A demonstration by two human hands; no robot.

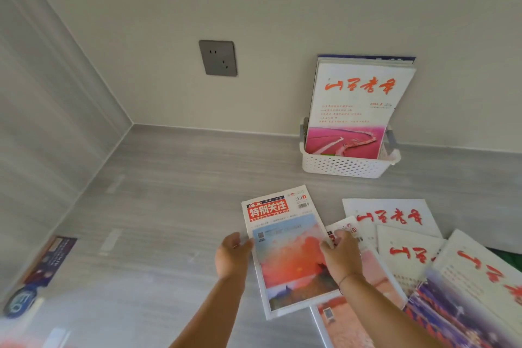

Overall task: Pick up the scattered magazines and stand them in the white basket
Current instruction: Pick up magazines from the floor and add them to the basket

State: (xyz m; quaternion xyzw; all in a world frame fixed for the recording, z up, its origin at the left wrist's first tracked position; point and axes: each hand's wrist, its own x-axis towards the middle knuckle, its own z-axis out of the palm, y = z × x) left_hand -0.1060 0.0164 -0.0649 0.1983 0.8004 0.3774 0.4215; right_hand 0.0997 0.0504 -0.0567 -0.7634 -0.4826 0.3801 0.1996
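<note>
From the head view, a white basket (348, 165) stands against the wall on the grey bench (175, 183), with magazines upright in it, the front one (353, 110) showing a pink landscape cover. In front of the basket, a magazine with a red title block and sunset cover (285, 248) lies flat on the bench. The left hand (231, 256) touches its left edge, fingers curled loosely and not clenched; the right hand (340, 256) lies over its right edge, fingers pinching that edge. To the right of this magazine, other magazines (409, 234) lie overlapping in front of the basket. A grey wall socket (217, 58) sits left of the basket.
</note>
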